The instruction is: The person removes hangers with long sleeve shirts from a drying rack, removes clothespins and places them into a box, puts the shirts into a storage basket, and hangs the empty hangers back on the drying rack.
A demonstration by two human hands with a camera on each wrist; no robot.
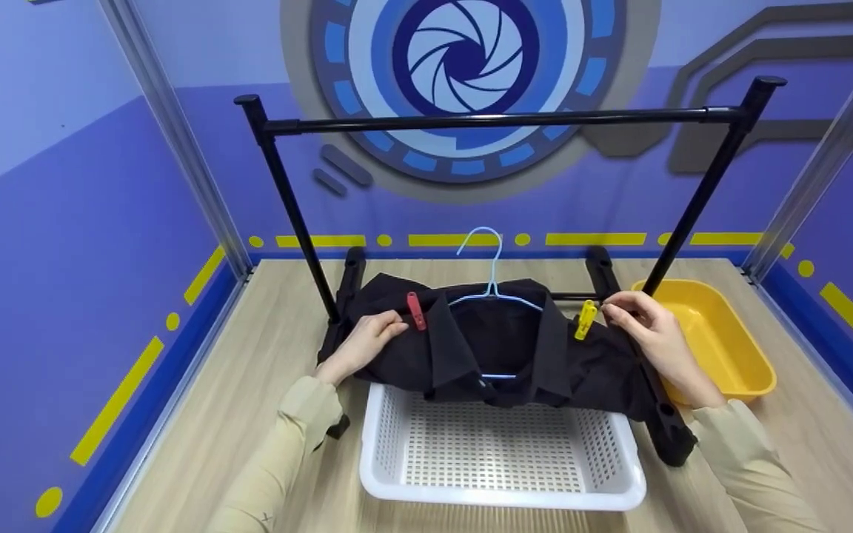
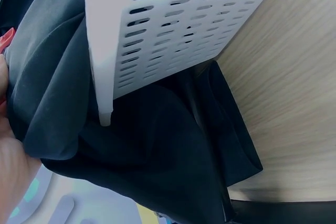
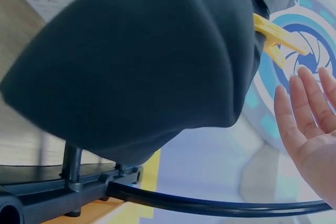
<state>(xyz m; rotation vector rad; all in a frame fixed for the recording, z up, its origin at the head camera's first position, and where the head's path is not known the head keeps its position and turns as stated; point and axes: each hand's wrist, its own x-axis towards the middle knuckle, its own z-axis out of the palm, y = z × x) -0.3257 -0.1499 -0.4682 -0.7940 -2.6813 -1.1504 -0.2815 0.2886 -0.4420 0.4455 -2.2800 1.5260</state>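
Observation:
A black collared shirt (image 1: 397,363) hangs over a light-blue wire hanger (image 1: 497,274), whose hook points up. On one shoulder sits a red clothespin (image 1: 416,311), on the other a yellow clothespin (image 1: 586,320). My left hand (image 1: 371,339) pinches the shirt's cloth at the shoulder beside the red clothespin; its fingertips are partly hidden in the left wrist view. Just right of the yellow clothespin is my right hand (image 1: 652,333). Its fingers look extended in the right wrist view, apart from the clothespin and holding nothing.
A white perforated basket (image 1: 500,500) stands under the shirt's front edge. The black rack (image 1: 500,121) rises around the shirt, its bar above the hanger. At the right is a yellow basin (image 1: 723,348), partly behind my right hand. Walls enclose the wooden table (image 1: 212,429).

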